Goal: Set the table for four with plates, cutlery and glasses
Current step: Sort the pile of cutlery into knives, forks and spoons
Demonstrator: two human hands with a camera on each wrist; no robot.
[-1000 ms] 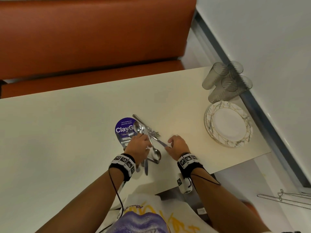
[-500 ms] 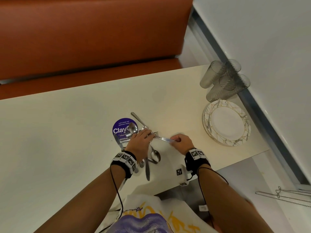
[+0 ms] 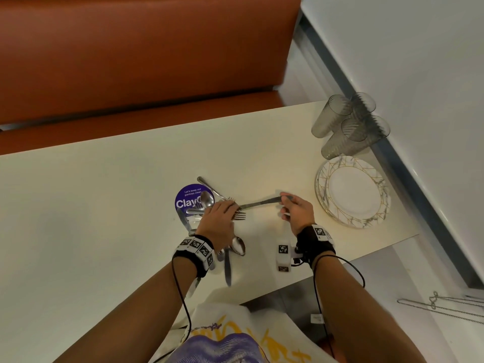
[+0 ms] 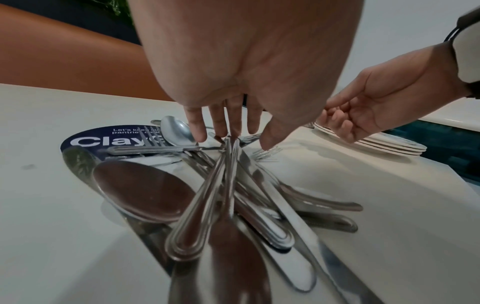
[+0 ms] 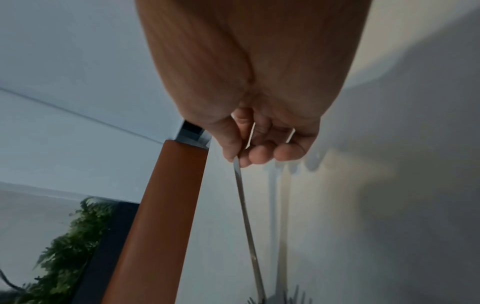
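The cutlery (image 3: 225, 231) lies heaped near the front of the bench (image 3: 104, 195), partly on a sticker (image 3: 187, 199). To its right, near the bench's right edge, sits a stack of plates (image 3: 353, 191); the glasses (image 3: 348, 124) stand just behind the plates. A seat (image 3: 136, 61) runs behind the bench.

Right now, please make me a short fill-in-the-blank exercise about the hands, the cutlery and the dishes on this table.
1. The right hand pinches the handle of a ____.
2. The left hand presses down on the pile of ____.
3. The stacked plates lie near the table edge, beside a group of grey ____.
4. The round sticker under the pile is ____ in colour.

Missing words: fork; cutlery; glasses; purple
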